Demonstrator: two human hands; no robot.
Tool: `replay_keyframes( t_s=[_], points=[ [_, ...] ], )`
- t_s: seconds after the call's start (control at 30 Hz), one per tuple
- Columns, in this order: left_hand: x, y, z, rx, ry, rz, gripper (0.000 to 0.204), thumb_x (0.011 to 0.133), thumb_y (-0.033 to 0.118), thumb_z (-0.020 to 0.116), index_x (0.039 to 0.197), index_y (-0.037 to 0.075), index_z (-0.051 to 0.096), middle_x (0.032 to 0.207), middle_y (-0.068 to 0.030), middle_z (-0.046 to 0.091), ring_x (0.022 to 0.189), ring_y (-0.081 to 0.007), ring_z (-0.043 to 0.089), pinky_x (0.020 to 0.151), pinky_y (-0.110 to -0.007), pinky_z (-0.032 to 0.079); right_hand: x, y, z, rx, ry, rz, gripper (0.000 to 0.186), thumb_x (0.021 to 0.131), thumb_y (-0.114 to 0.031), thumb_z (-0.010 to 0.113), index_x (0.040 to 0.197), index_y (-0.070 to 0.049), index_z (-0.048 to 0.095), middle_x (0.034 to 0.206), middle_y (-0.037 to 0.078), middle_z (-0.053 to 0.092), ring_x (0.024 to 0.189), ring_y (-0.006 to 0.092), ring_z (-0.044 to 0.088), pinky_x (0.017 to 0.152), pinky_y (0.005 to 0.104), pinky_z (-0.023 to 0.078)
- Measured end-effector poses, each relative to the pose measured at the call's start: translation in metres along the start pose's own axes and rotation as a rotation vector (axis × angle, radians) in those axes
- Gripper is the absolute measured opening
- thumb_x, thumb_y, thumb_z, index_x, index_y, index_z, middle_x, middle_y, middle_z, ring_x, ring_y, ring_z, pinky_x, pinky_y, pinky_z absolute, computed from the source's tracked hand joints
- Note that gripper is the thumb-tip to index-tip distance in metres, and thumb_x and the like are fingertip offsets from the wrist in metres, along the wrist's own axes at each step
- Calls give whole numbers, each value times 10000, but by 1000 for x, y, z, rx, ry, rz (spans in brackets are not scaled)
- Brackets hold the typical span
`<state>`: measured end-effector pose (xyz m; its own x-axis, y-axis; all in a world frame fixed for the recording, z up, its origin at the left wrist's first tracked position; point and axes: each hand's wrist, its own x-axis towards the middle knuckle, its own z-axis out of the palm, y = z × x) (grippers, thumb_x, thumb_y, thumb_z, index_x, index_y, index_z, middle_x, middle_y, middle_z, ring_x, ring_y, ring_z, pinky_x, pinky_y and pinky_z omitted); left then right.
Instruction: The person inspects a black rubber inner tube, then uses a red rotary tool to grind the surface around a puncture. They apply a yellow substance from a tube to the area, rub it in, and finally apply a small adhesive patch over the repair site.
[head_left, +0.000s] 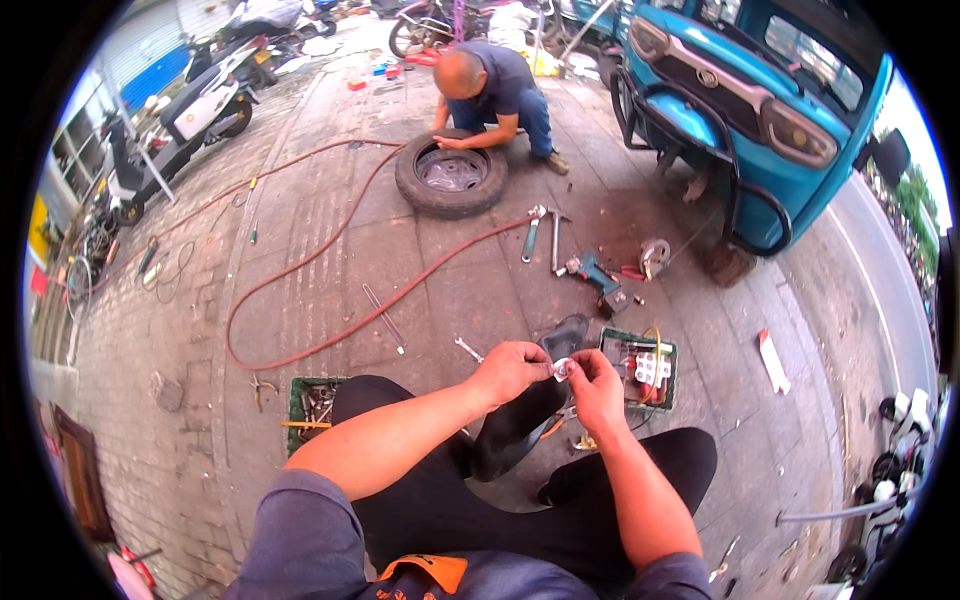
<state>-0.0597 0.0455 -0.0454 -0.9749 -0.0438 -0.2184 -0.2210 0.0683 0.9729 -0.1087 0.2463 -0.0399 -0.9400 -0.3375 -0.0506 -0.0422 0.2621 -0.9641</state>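
In front of my knees, both hands meet at a small white patch-like piece [561, 369] with a darker spot on it. My left hand [515, 370] pinches its left side between thumb and fingers. From the other side, my right hand [594, 388] grips it too. Under the hands, between my legs, runs a long black rubber-looking piece [510, 430], probably an inner tube; part of it is hidden. Just right of my right hand stands a green crate [668, 400] holding a white sheet of round patches [652, 368] and red items.
Another green crate [297, 400] with tools sits by my left knee. Ahead lie a red hose [330, 240], a hammer [556, 240], a cordless power tool [598, 280] and a wrench [468, 348]. Farther off, a person [495, 85] crouches over a tyre [450, 205]. A blue three-wheeler [740, 110] stands right.
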Motion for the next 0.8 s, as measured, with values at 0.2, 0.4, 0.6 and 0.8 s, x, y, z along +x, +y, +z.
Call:
replay_keyframes(
  t_s=[0.2,0.4,0.6,0.8],
  points=[
    [0,-2,0,-101,-39,-3,171,981,105,751,1113,5,795,1021,-33,775,977,-123,679,929,-294,519,-1,-1,-2,278,-74,167,72,1103,-103,624,1114,-39,656,942,-4,672,753,76,552,677,260,464],
    [-4,3,0,-42,-58,-8,180,974,104,779,1126,9,803,1045,-42,793,1000,-125,699,942,-304,539,-2,4,-1,233,-96,148,78,1104,-105,628,1111,-34,657,927,1,669,744,75,557,674,258,480],
    [-7,8,0,-18,-46,-3,199,955,158,819,1092,14,812,1000,-31,795,952,-109,696,903,-300,543,-1,6,-1,216,-88,153,84,1105,-107,626,1117,-30,658,924,8,680,739,75,563,667,263,482],
    [-11,16,1,63,-42,8,228,920,208,848,1068,35,827,952,-27,801,910,-97,691,869,-301,543,-1,5,-3,201,-91,153,81,1105,-109,630,1144,-42,655,927,4,665,749,72,556,663,247,457]
  ],
)
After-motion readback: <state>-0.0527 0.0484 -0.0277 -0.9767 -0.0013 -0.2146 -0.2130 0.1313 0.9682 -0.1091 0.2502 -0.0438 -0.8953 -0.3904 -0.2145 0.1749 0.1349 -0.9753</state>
